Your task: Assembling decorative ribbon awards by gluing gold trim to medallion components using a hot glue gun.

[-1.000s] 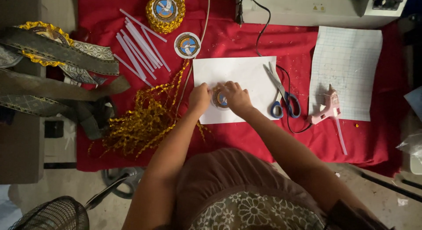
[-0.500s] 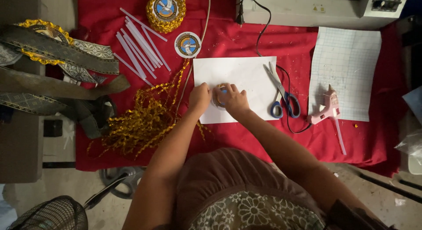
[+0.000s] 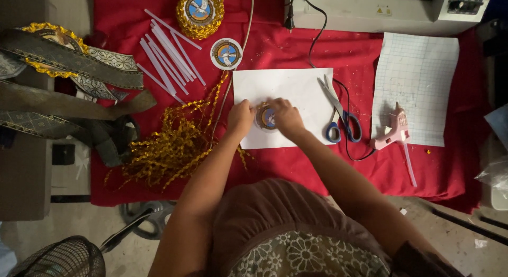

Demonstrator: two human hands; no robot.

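Two hands on one round printed badge, on one white paper sheet.

The left hand [image 3: 241, 118] and right hand [image 3: 286, 117] pinch the round blue-and-gold badge [image 3: 266, 118] from either side on the white paper sheet [image 3: 283, 89]. Two similar badges lie above, one pair of blue-handled scissors [image 3: 338, 114] just right, with bare red cloth [image 3: 423, 166] beyond.
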